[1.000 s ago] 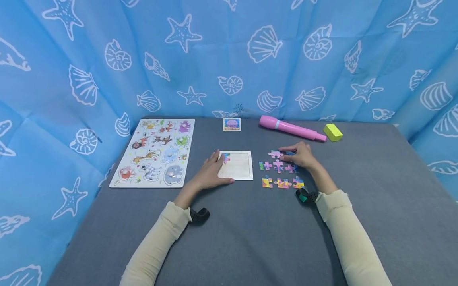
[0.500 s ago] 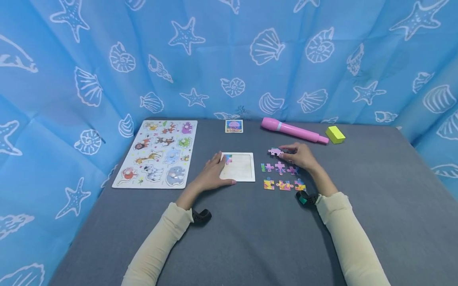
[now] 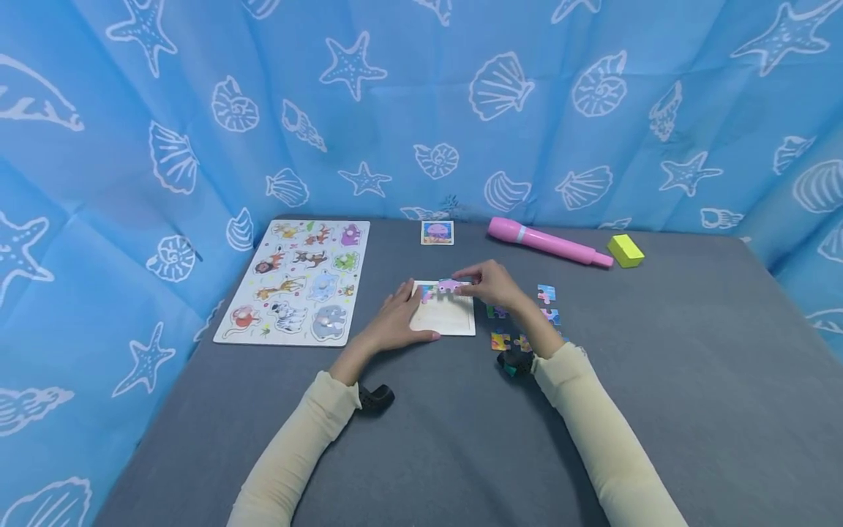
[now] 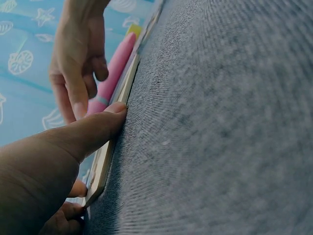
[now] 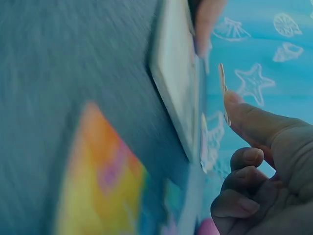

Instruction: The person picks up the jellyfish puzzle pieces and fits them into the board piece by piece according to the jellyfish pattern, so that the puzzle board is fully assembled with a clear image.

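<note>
pink puzzle piece (image 3: 448, 286), grey tabletop (image 3: 428, 432), blue shell-patterned curtain (image 3: 395, 95)

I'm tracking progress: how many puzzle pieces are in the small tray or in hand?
2: the corner piece, far left in the tray, by the left hand, which may hide others; the held piece, in the right hand.

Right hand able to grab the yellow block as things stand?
Probably not right now: the right hand pinches a pink puzzle piece above the wooden tray. Nothing covers the yellow block, so once empty-handed, likely yes.
</note>
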The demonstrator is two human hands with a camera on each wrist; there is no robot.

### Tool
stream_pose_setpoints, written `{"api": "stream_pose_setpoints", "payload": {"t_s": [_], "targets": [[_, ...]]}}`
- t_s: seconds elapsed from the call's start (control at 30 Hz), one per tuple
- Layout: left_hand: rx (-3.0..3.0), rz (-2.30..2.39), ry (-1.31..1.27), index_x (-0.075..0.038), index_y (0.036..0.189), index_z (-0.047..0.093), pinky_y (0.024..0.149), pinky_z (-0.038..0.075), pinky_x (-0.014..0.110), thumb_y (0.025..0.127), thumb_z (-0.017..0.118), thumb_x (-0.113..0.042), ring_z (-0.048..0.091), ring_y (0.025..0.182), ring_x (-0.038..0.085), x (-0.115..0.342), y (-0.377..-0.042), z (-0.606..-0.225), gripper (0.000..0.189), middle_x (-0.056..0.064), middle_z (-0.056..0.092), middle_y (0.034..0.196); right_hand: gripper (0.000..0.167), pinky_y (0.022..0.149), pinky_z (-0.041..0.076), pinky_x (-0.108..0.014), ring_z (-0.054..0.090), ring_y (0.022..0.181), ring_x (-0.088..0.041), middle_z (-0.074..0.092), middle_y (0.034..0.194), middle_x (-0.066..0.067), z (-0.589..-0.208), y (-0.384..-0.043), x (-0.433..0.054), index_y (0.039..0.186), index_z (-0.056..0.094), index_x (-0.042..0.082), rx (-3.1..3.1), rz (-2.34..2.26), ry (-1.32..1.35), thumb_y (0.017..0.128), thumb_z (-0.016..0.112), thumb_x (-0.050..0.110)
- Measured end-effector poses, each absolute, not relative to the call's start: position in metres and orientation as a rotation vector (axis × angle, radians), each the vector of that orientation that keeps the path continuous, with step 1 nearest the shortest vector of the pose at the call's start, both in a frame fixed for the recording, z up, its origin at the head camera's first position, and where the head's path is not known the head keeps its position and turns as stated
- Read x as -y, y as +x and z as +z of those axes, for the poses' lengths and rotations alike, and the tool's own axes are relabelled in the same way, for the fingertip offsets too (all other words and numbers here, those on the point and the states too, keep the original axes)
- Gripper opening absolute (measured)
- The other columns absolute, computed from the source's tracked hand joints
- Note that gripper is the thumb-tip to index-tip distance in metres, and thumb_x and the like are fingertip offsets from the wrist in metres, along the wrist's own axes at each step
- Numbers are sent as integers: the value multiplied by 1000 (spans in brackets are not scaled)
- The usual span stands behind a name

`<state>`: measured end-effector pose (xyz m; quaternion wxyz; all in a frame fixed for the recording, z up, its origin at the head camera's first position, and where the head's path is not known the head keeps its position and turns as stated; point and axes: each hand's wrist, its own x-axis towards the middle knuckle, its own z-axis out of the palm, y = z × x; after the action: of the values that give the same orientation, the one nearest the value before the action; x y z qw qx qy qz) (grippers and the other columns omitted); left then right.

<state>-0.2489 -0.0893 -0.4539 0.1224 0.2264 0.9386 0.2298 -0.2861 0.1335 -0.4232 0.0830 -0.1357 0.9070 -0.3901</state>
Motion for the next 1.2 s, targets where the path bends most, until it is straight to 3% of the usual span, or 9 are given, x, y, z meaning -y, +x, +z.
{"api": "stream_pose_setpoints", "payload": {"t_s": [0.43,0.7,0.83,1.03,1.2], "targets": [[-2730,686,650,-3,147,13,115,5,48,79,64,-52,1,143,30,89,-248,-451,98,17,0,155,33,44,25,-22,29,49,-9,34,52,4,-438,-292,-121,110,69,10,-2728,-1119,-383,78,73,18],[-2740,675,662,-3,147,14,115,6,47,79,63,-53,2,143,31,89,-249,-452,98,18,1,154,29,60,30,-27,37,69,-16,54,81,-6,-439,-294,-117,110,69,16,-2767,-1002,-471,81,70,21],[-2736,688,665,-3,147,13,115,5,47,79,64,-53,1,143,30,89,-249,-452,98,17,0,154,28,59,30,-27,37,69,-16,61,90,-12,-439,-296,-114,110,69,18,-2771,-945,-472,83,69,23],[-2741,683,674,-3,147,13,115,6,48,79,63,-54,1,143,30,89,-252,-453,99,17,0,154,27,59,36,-27,55,82,-17,65,116,-6,-436,-299,-111,107,69,25,-2821,-785,-427,80,70,29],[-2738,686,667,-2,146,14,115,6,48,79,64,-52,2,143,31,90,-249,-452,98,18,1,154,28,59,36,-27,58,84,-19,64,117,-5,-434,-297,-109,108,69,25,-2789,-794,-418,80,71,29]]}}
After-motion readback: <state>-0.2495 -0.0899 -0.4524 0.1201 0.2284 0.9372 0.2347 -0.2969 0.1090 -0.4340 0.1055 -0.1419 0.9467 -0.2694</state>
